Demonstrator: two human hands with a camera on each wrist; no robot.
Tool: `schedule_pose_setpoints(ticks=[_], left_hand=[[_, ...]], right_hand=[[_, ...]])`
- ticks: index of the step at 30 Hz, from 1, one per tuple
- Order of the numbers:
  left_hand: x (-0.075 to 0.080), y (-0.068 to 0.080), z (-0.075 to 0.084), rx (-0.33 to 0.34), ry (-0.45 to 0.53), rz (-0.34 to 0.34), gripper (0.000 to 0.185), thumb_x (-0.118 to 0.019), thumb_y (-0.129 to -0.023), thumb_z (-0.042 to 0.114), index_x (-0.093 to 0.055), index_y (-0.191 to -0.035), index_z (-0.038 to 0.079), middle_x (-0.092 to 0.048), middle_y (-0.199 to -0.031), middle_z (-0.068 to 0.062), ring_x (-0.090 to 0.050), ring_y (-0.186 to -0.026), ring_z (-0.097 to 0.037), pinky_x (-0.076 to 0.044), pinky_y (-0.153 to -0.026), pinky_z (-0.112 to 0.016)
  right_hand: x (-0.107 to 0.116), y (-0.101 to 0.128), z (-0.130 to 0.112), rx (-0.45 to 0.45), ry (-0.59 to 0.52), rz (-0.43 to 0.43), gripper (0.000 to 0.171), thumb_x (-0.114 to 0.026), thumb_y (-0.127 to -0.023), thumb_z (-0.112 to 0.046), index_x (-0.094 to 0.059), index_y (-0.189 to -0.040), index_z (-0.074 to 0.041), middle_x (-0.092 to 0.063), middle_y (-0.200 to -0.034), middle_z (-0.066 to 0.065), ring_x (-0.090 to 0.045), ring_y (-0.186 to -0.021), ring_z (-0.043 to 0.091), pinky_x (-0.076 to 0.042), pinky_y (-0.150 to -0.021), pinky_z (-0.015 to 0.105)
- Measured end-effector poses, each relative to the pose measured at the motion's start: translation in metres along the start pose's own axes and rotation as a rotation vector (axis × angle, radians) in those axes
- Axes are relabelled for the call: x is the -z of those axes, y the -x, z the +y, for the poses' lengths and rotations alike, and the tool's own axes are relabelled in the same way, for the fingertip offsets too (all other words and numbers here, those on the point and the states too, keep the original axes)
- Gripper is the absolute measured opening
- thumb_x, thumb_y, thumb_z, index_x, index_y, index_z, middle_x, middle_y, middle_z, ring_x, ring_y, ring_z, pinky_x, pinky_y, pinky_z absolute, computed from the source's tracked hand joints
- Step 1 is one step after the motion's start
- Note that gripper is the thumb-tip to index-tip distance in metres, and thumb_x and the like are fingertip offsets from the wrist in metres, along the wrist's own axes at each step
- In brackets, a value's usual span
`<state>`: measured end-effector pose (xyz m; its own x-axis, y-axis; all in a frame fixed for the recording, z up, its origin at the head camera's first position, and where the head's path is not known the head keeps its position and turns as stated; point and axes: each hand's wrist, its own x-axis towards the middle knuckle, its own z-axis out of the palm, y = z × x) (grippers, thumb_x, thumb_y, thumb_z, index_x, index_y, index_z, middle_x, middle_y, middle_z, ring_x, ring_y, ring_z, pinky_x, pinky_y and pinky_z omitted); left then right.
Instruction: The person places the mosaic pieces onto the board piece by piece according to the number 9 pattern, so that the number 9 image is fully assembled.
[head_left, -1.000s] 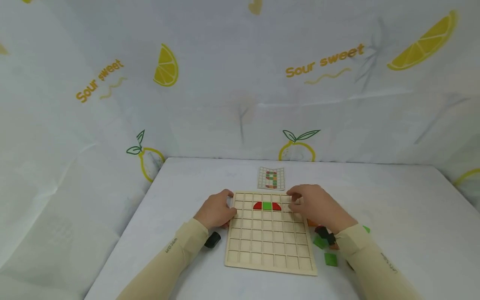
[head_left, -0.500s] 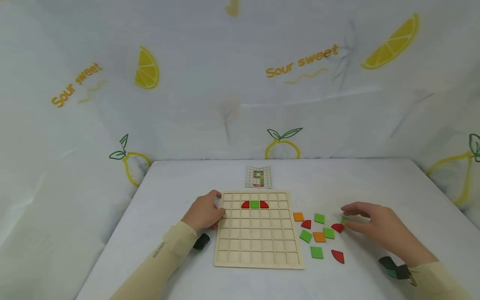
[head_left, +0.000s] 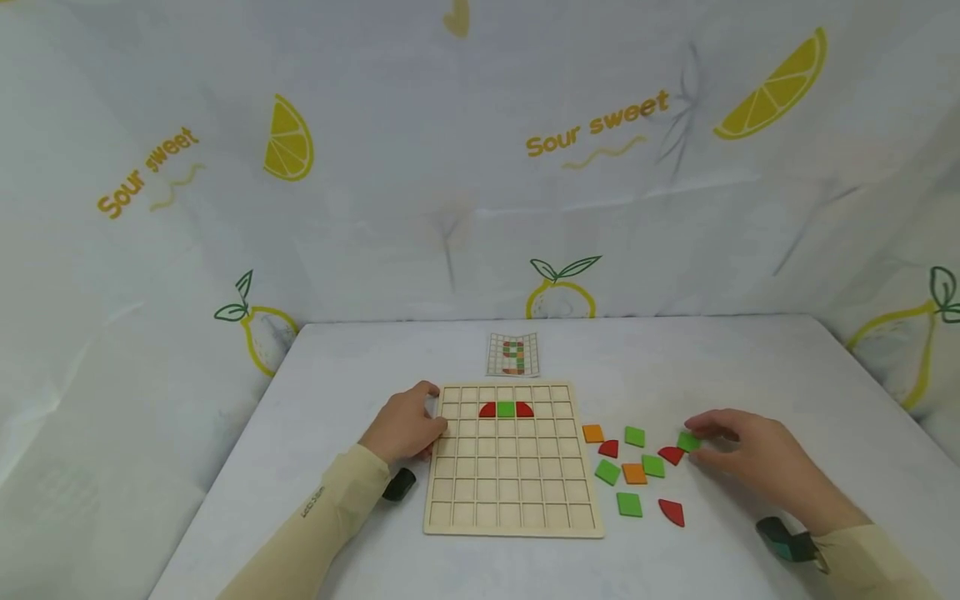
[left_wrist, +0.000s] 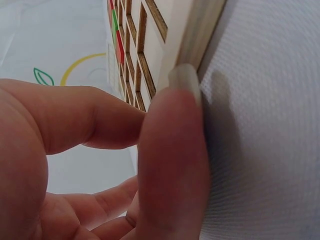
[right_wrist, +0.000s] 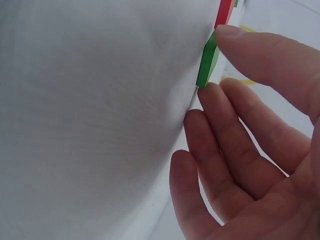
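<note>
One green tile [head_left: 689, 442] pinched in the fingers [right_wrist: 216, 100] of the right hand [head_left: 756, 461] — a sideways slip could knock the neighbouring red piece [head_left: 671, 455]; left hand [head_left: 401, 425] grips the board [head_left: 517, 468].

We record a white, cloth-like counter [head_left: 765, 367] with rounded far corners. Directly on it we observe a pale wooden grid board [head_left: 508, 467], lying flat; a small printed card [head_left: 513, 355] just beyond its far edge; and, scattered to its right, green tiles [head_left: 629, 505], two orange tiles [head_left: 634, 473] and red quarter-round tiles [head_left: 671, 512].
</note>
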<state>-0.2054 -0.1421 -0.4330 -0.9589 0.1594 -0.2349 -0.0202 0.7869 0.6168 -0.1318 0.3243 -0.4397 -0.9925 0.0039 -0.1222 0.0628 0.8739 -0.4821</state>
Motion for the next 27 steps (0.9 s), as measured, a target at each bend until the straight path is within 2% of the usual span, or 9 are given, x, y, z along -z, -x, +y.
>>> schedule_pose_setpoints(ticks=[5,11,18,27], left_hand=[[0.001,0.0,0.001,-0.002,0.005,-0.002,0.059,-0.067,-0.1,0.017,-0.05,-0.155,0.005,-0.069,-0.067,-0.004,-0.067,-0.054,-0.016,-0.052,-0.058,-0.028],[0.001,0.0,0.001,0.006,0.012,-0.004,0.059,-0.067,-0.1,0.017,-0.05,-0.155,0.006,-0.07,-0.071,-0.005,-0.067,-0.054,-0.016,-0.053,-0.057,-0.028],[0.003,0.003,0.003,0.011,0.007,-0.002,0.058,-0.066,-0.1,0.017,-0.05,-0.155,0.006,-0.069,-0.066,-0.004,-0.066,-0.053,-0.016,-0.052,-0.057,-0.028],[0.002,0.002,0.002,0.008,0.007,-0.005,0.059,-0.066,-0.1,0.017,-0.049,-0.156,0.006,-0.069,-0.065,-0.003,-0.065,-0.053,-0.015,-0.052,-0.058,-0.028]], right_hand=[[0.0,0.001,0.003,-0.001,0.019,0.026,0.043,-0.089,-0.088,-0.02,-0.075,-0.126,-0.004,-0.076,-0.127,0.021,-0.062,-0.124,0.049,-0.051,-0.103,0.07],[0.0,-0.002,0.004,-0.017,0.032,0.008,0.041,-0.088,-0.089,-0.021,-0.076,-0.124,-0.003,-0.075,-0.124,0.022,-0.063,-0.119,0.047,-0.052,-0.102,0.069],[0.002,-0.006,0.002,-0.016,0.034,-0.019,0.038,-0.087,-0.09,-0.02,-0.078,-0.122,-0.003,-0.076,-0.12,0.02,-0.066,-0.112,0.042,-0.055,-0.099,0.066],[0.004,-0.012,-0.005,0.003,0.029,-0.032,0.036,-0.086,-0.091,-0.018,-0.077,-0.123,-0.003,-0.074,-0.124,0.022,-0.063,-0.116,0.044,-0.055,-0.099,0.066]])
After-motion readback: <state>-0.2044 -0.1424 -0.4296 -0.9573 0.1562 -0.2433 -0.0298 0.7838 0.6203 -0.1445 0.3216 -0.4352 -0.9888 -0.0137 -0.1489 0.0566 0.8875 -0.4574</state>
